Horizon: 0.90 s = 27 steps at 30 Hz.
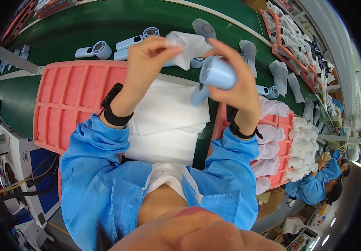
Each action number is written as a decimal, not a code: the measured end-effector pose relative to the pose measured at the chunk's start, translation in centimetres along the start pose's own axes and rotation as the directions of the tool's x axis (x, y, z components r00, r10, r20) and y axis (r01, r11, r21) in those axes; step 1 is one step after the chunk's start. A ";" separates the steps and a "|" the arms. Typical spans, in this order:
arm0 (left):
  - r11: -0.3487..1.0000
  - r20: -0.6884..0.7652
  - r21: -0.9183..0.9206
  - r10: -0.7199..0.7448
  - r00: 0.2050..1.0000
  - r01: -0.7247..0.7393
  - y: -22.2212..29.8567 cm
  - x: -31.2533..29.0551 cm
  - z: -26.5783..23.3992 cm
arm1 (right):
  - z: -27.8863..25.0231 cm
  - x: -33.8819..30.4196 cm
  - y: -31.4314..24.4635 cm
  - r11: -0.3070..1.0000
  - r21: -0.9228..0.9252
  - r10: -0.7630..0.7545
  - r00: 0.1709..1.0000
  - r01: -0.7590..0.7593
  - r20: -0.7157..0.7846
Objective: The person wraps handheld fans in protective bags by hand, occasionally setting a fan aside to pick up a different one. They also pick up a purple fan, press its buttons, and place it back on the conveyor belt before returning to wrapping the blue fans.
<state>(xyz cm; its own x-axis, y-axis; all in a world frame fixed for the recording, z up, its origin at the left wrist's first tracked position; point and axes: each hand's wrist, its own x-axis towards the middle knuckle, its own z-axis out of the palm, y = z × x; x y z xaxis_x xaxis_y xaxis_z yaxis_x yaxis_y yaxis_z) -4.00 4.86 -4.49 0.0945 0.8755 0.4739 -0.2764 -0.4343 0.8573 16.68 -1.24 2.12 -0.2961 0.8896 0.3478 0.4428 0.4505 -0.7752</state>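
Note:
My left hand (147, 62) pinches the edge of a translucent white plastic bag (185, 45) between thumb and fingertips. A light blue hair dryer (219, 73) sits in my right hand (243, 85), its round head in the palm and its handle pointing down toward me. The right fingertips also reach the far side of the bag and seem to touch it. The dryer is outside the bag. Below both hands lies a stack of flat white bags (163, 108). Motion blurs the right fingers a little.
Several light blue dryers (101, 49), some in bags, lie on the green conveyor belt (63, 33). A pink divided tray (71, 100) stands at left; another pink tray (287, 157) at right holds bagged items. Two people in blue (314, 184) sit at the far right.

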 end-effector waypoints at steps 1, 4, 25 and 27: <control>1.000 0.054 -0.004 -0.023 0.998 0.023 0.3 -0.4 0.5 | 0.3 0.1 0.0 1.000 -0.001 0.000 1.000 0.000 0.001; 0.998 0.170 -0.012 -0.066 0.983 0.069 0.9 -0.8 1.1 | 1.5 0.9 0.8 0.977 -0.107 -0.163 0.972 0.182 0.169; 0.885 0.279 -0.186 -0.369 0.887 0.427 1.1 -0.9 0.8 | -0.3 0.4 1.1 0.778 -0.401 -0.628 0.623 0.484 -0.466; 0.857 0.262 -0.156 -0.444 0.857 0.491 1.2 -1.0 0.6 | -0.7 0.3 0.6 0.653 -0.495 -0.714 0.685 0.574 -0.148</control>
<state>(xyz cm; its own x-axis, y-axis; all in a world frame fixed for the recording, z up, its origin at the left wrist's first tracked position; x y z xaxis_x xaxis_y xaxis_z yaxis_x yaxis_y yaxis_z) -3.89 3.36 -3.83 0.4539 0.8876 0.0782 -0.3397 0.0913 0.9361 17.44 -0.60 2.12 -0.3933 0.2986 0.8696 0.5381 0.8416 -0.0455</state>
